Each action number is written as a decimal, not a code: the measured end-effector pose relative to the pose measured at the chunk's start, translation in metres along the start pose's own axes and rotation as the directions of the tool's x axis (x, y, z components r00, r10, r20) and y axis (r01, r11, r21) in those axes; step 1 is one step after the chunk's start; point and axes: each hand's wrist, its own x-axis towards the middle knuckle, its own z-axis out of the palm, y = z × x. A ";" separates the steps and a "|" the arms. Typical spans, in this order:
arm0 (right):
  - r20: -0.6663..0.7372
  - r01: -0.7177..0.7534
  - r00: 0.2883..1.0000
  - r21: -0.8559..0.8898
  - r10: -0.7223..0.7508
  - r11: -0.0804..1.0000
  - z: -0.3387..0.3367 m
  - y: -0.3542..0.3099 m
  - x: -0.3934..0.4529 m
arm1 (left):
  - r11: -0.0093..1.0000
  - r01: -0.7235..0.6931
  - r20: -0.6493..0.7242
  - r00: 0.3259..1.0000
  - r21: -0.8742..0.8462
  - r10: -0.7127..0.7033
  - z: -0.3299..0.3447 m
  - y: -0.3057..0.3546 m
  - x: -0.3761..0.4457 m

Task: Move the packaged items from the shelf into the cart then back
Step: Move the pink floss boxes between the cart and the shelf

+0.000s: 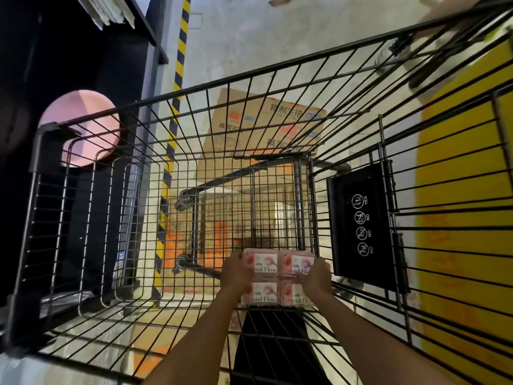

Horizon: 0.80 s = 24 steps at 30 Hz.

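**Floss Packs Low in the Cart**

Two hands hold a bundle of pink dental floss packs (278, 277) between them. The left hand (235, 275) grips the left side of the bundle. The right hand (314, 276) grips the right side, with fingers curled over the top. The bundle looks like four small packs stuck together, two by two. Each one says "Dental Floss" on it.

The bundle is down inside the black wire shopping cart (177, 173). It sits low, near the edge of the cart closest to the person and toward the right side. I cannot tell if it is touching the cart's wire floor or is just above it.

No other packs show in the cart, only this bundle. So this is likely the first one going in, or the last one coming out. The picture alone cannot say which. A dark shelf (144, 20) stands to the left of the cart, and some pale packets lie on it at the top. If the bundle is going in, the trip back to the shelf is still left to do.

Under the cart lie cardboard boxes (263, 118) on the floor. A black sign (361, 226) with small round symbols hangs on the cart's right side.
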 end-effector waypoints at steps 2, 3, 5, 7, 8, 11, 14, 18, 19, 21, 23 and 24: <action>-0.006 0.019 1.000 -0.040 -0.019 0.999 -0.004 -0.003 -0.007 | 0.999 -0.024 -0.012 1.000 0.030 0.024 -0.009 0.005 -0.004; -0.013 0.048 0.999 -0.062 -0.049 0.997 -0.006 -0.006 -0.011 | 0.998 -0.048 -0.022 0.999 0.036 0.049 -0.015 0.007 -0.006; 0.001 0.148 0.989 -0.120 -0.149 0.982 -0.014 -0.018 -0.022 | 0.991 -0.125 -0.055 0.990 0.049 0.128 -0.029 0.013 -0.012; 0.050 0.270 0.963 -0.107 -0.267 0.957 -0.026 -0.037 -0.034 | 0.978 -0.194 -0.095 0.975 0.073 0.201 -0.046 0.019 -0.023; 0.082 0.333 0.942 -0.094 -0.326 0.938 -0.033 -0.049 -0.041 | 0.971 -0.228 -0.129 0.963 0.077 0.237 -0.056 0.023 -0.030; 0.152 0.554 0.831 -0.126 -0.536 0.823 -0.055 -0.084 -0.075 | 0.943 -0.320 -0.251 0.909 0.086 0.331 -0.091 0.033 -0.067; 0.162 0.787 0.617 -0.105 -0.770 0.608 -0.073 -0.111 -0.123 | 0.900 -0.417 -0.432 0.794 0.126 0.428 -0.126 0.033 -0.115; 0.199 0.917 0.399 -0.058 -0.895 0.395 -0.093 -0.143 -0.199 | 0.888 -0.452 -0.666 0.639 0.079 0.385 -0.161 0.008 -0.188; 0.209 0.936 0.348 -0.035 -0.914 0.349 -0.095 -0.149 -0.219 | 0.888 -0.455 -0.717 0.597 0.068 0.361 -0.167 0.000 -0.208; 0.223 0.972 0.231 -0.003 -0.947 0.236 -0.094 -0.154 -0.257 | 0.888 -0.458 -0.812 0.509 0.027 0.287 -0.177 -0.019 -0.249; 0.224 0.992 0.112 0.034 -0.968 0.122 -0.089 -0.153 -0.293 | 0.896 -0.444 -0.879 0.435 -0.018 0.198 -0.182 -0.041 -0.288; 0.227 0.995 0.046 0.071 -0.973 0.063 -0.086 -0.152 -0.311 | 0.898 -0.439 -0.901 0.402 -0.035 0.161 -0.183 -0.054 -0.307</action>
